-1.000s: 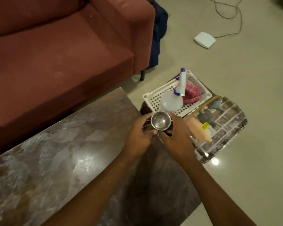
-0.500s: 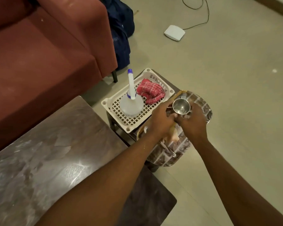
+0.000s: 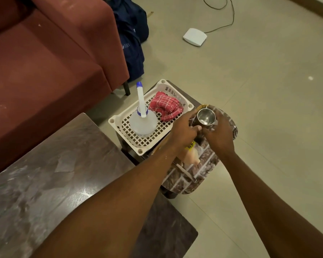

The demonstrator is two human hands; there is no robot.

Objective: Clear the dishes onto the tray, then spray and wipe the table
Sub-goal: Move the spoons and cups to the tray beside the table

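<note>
There, my left hand [image 3: 184, 127] and right hand [image 3: 220, 134] both gripped the cup [image 3: 206, 117] over the tray [image 3: 206, 165].

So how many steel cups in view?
1: the cup, gripped by the left hand and right hand over the tray. Hands cover part of it, so more may hide.

Your left hand [image 3: 185, 127] and right hand [image 3: 217, 135] are both bare, skin uncovered across knuckles and fingers. Your left forearm [image 3: 119, 192] is bare from the wrist to the bottom edge of the view, with a few small whitish flecks near the wrist. Your right forearm [image 3: 259, 183] is likewise bare along its whole visible length. One short, trimmed thumbnail [image 3: 199, 128] shows on the left hand
</note>
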